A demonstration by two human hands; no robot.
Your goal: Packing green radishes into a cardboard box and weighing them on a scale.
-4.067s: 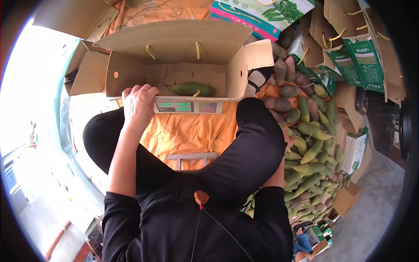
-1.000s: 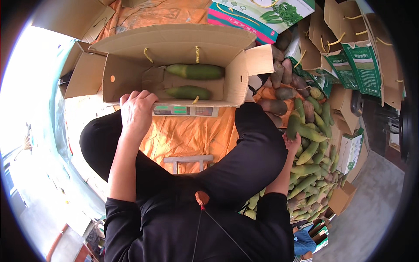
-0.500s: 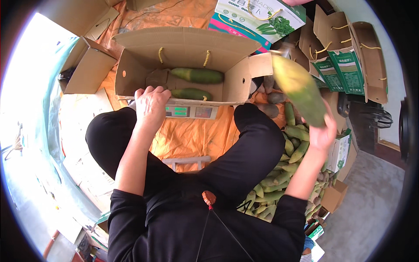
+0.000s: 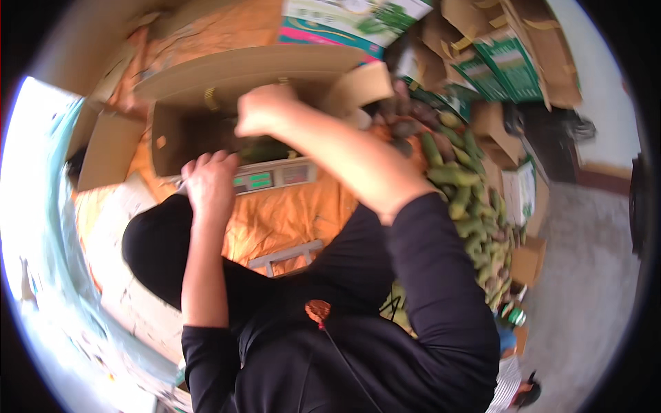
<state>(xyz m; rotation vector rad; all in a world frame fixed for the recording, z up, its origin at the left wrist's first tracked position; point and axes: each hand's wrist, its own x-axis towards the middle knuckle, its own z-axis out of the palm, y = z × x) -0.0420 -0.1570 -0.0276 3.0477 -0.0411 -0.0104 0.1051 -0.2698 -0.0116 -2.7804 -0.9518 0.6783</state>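
An opened cardboard box with yellow cord handles rests on a digital scale with a lit green display. My left hand is closed on the box's near edge at its left end. Over the inside of the box is my right hand, blurred and curled shut; what it holds is hidden from view. Just below it, part of a green radish shows in the dark interior. The rest of the box's contents is blocked by the right hand and forearm.
Many green radishes are heaped on the right. Empty-looking cartons stand at the back right, and a printed white-and-green box lies behind. A grey metal frame sits on the orange sheet. A person appears lower right.
My right hand, which held a green radish at the right, has swung left over the box. My left hand stays on the box's edge. The whole view has shifted and turned slightly.
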